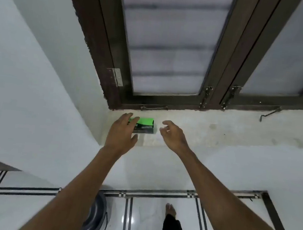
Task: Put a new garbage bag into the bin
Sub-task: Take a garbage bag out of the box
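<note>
A green and black pack of garbage bags (pixel 146 125) lies on the pale window sill (pixel 220 129), near the sill's left end. My left hand (pixel 122 134) reaches over the pack's left end, fingers spread and resting on or just above it; contact is unclear. My right hand (pixel 173 135) hovers just right of the pack, fingers apart and curled, holding nothing. Down on the floor, a dark grey round bin (pixel 95 214) stands under my left forearm, partly hidden by it.
A dark wooden window frame (pixel 106 54) with frosted panes rises behind the sill. A white wall closes in on the left. White floor tiles with black lines lie below, with my bare feet (pixel 170 210) and dark trouser leg beside the bin.
</note>
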A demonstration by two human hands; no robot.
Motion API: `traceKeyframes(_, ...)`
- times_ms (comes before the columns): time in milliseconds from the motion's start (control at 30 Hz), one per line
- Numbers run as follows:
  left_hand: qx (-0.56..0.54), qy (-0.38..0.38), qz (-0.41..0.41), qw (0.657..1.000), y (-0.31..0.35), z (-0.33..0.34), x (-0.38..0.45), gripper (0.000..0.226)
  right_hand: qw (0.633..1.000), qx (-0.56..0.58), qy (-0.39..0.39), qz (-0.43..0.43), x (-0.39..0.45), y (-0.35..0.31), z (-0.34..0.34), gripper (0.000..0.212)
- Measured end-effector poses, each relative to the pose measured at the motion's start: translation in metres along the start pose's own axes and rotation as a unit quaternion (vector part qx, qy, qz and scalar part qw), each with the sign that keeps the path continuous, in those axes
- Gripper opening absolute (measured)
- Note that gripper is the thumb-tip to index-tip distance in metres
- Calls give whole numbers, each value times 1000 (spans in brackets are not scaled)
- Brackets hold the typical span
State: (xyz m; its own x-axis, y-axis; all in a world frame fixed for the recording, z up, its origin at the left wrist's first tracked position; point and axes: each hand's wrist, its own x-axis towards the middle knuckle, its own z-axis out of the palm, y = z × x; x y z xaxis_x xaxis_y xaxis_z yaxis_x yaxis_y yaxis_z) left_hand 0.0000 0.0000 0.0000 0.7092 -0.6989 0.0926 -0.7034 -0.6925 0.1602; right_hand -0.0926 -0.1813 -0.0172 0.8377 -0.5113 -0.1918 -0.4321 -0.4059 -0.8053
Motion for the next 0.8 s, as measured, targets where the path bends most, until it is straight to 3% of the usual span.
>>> traceKeyframes(233, -32, -79, -108, 990, 8, 23, 37, 68, 995, 59, -79, 24, 60, 7, -2, 31)
traceKeyframes(400, -82, -51, -117, 988, 15, 16, 44, 64, 978, 116, -165, 45, 76, 4, -11, 32)
traceKeyframes(567, -28, -15, -84, 996, 14, 1, 53, 61, 961, 163, -220, 36, 82, 3, -16, 37)
traceKeyframes(700, 5, -1, -71, 997, 5, -12, 57, 62, 971, 173, -153, 62, 80, 9, -23, 38)
traceKeyframes(800, 55, 2, -48, 997, 8, -22, 59, 66, 988, 140, -44, 54, 64, 9, -23, 27)
